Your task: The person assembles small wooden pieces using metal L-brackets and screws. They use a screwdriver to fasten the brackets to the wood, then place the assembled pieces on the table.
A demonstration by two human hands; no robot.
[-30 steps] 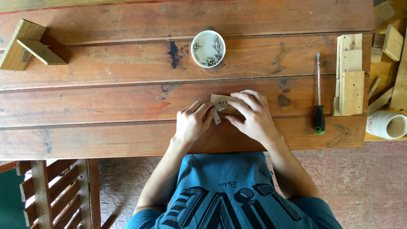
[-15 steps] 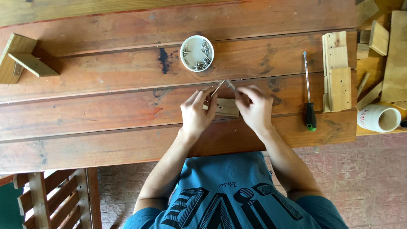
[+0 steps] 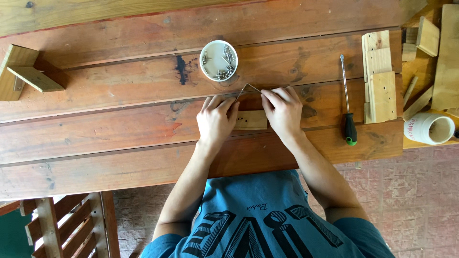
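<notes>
A round white tub (image 3: 218,60) of small metal screws stands on the plank worktop (image 3: 119,129), just beside a dark stain (image 3: 180,69). At the far left lies a joined pair of pale wood pieces (image 3: 24,72), and at the right a screwdriver (image 3: 347,100) with a black and green handle lies next to a stack of pale wood blocks (image 3: 380,76). Beyond them lie more wood offcuts (image 3: 428,36) and a white cup (image 3: 429,128) on its side, while a slatted wooden chair (image 3: 62,224) stands on the brick floor (image 3: 420,205).
</notes>
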